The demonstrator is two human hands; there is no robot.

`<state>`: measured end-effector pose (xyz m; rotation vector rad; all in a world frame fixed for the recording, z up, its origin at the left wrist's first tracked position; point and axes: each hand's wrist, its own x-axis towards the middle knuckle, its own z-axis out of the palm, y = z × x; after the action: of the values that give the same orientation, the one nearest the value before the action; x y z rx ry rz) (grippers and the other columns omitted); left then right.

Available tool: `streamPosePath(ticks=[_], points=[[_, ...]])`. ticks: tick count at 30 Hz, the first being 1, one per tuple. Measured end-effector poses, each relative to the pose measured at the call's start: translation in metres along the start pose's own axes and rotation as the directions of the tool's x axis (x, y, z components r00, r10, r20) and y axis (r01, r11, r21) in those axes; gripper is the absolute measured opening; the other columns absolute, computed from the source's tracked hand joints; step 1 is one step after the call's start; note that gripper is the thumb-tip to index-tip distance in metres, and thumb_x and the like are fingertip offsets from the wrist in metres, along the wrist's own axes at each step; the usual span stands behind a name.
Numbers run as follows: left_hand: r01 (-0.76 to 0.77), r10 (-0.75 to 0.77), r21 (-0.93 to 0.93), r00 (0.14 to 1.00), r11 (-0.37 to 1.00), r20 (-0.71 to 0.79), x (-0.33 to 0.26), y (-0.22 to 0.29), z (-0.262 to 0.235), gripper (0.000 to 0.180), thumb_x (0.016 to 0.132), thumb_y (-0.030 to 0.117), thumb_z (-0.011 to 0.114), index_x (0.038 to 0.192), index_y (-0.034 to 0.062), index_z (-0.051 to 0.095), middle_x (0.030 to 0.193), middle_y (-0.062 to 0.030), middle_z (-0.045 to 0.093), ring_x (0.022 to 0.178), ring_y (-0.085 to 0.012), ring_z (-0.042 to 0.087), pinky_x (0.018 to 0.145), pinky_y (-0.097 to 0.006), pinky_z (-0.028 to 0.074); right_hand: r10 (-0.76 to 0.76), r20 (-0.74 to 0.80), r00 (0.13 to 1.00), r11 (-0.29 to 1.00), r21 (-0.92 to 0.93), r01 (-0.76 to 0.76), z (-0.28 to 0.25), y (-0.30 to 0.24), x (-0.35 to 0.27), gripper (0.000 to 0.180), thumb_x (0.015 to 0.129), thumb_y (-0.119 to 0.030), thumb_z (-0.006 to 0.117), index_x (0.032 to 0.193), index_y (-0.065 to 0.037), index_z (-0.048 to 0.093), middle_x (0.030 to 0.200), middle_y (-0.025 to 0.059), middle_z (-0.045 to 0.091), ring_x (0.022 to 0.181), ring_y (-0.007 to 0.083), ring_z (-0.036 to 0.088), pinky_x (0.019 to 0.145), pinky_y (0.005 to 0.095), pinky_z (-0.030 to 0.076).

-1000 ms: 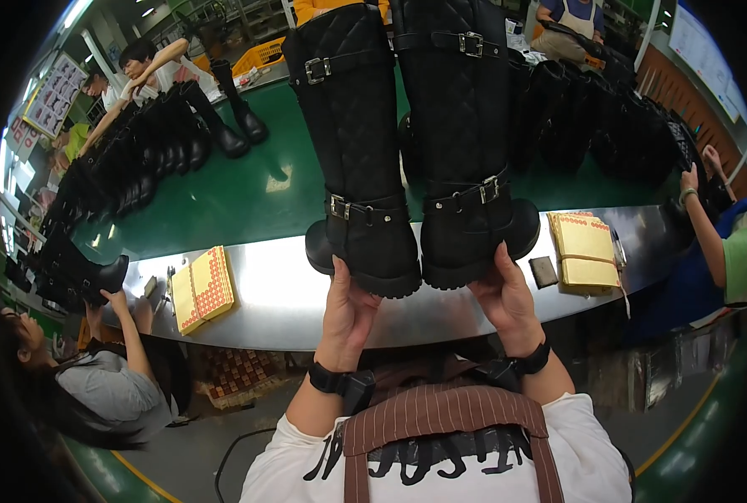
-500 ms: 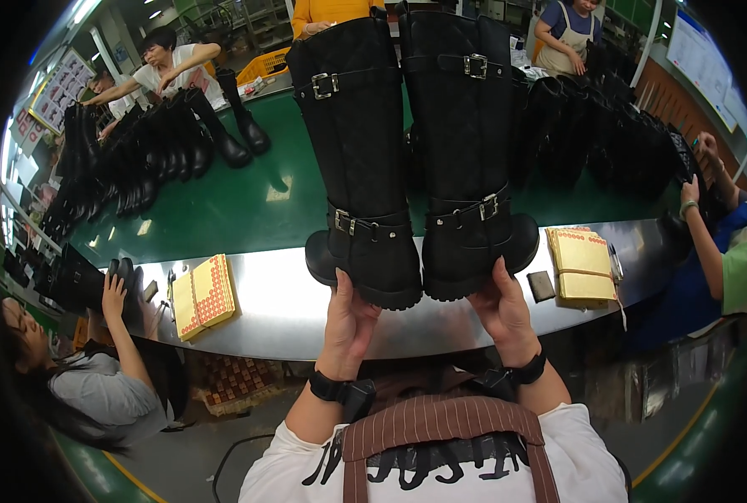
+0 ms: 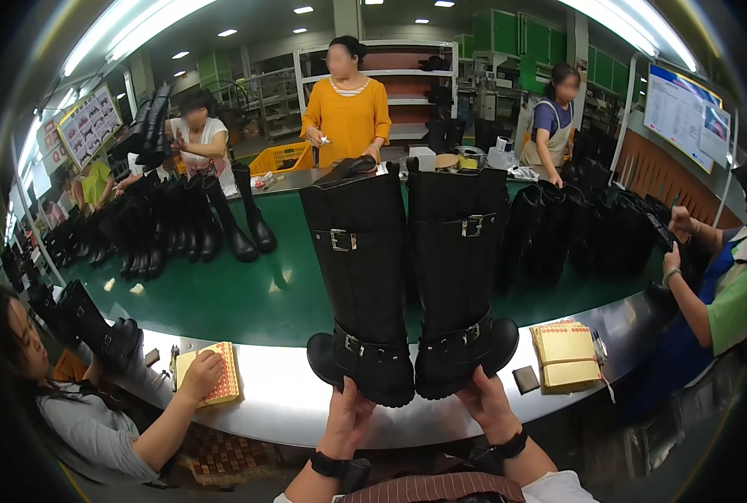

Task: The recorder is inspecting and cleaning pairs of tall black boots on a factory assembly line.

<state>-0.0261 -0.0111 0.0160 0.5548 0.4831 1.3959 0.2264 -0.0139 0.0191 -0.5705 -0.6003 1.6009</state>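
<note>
A pair of tall black boots is held upright in front of me, backs side by side and toes pointing outward. My left hand (image 3: 349,416) is closed around the underside of the left boot (image 3: 361,268), thumb up against its lower edge. The right boot (image 3: 457,272) rests the same way in my right hand (image 3: 487,406). Silver buckles on straps show near the top and at the ankle of each boot. The soles and most of my fingers are hidden beneath.
Below the boots runs a metal table edge (image 3: 281,402), with a green surface (image 3: 264,310) beyond. Sticker sheets (image 3: 227,377) lie left; a banded yellow stack (image 3: 568,365) and dark block (image 3: 525,379) lie right. Black boots (image 3: 210,222) line both sides. Co-workers surround the table.
The view has tilted up, so the boots and my hands sit lower in it. A co-worker at left now touches the sticker sheets. Another at far left has raised boots. My grip stays the same.
</note>
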Motion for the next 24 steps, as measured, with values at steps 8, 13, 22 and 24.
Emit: streamPosePath(ticks=[8,13,22,24], points=[[0.389,-0.267,-0.352,0.898,0.851,0.349,0.005,-0.02,-0.02,0.063,0.095,0.048,0.043,0.141,0.0061,0.041,0.136,-0.0156,0.052,0.123,-0.028,0.053,0.107,-0.042,0.042,-0.054,0.189,0.981,0.809,-0.567,0.154,-0.029,0.02,0.008,0.104,0.079,-0.033,0.078,0.152,-0.004,0.009,0.152,0.0162,0.028,0.14,0.0301,0.029,0.109,0.0418,0.032],[0.594,-0.497,-0.35,0.802,0.724,0.332,0.008,-0.024,-0.032,0.056,0.093,0.043,0.041,0.129,0.0026,0.055,0.123,-0.0169,0.062,0.108,-0.0286,0.064,0.1,-0.041,0.048,-0.169,0.648,0.742,0.524,-0.579,0.625,-0.001,-0.024,0.011,0.107,0.057,-0.021,0.093,0.142,0.003,0.033,0.139,0.017,0.045,0.131,0.0295,0.043,0.113,0.0409,0.027],[0.64,-0.642,-0.067,0.766,0.766,-0.029,0.036,-0.023,-0.041,0.035,0.098,0.027,0.048,0.123,0.0049,0.056,0.124,-0.0123,0.06,0.111,-0.0181,0.059,0.096,-0.036,0.048,0.179,0.432,0.884,0.776,-0.615,0.143,0.059,-0.037,0.013,0.064,0.069,-0.007,0.081,0.126,0.002,0.054,0.123,0.0154,0.059,0.114,0.0246,0.058,0.099,0.0363,0.046],[0.272,-0.24,0.198,0.955,0.942,-0.172,0.032,0.0,-0.035,0.033,0.097,0.029,0.05,0.12,0.0066,0.055,0.138,-0.0151,0.048,0.126,-0.0252,0.047,0.106,-0.044,0.038,-0.064,0.25,0.966,0.59,-0.772,0.238,0.066,-0.024,0.019,0.056,0.071,0.006,0.075,0.123,0.003,0.055,0.119,0.0125,0.062,0.107,0.022,0.06,0.094,0.0356,0.047]])
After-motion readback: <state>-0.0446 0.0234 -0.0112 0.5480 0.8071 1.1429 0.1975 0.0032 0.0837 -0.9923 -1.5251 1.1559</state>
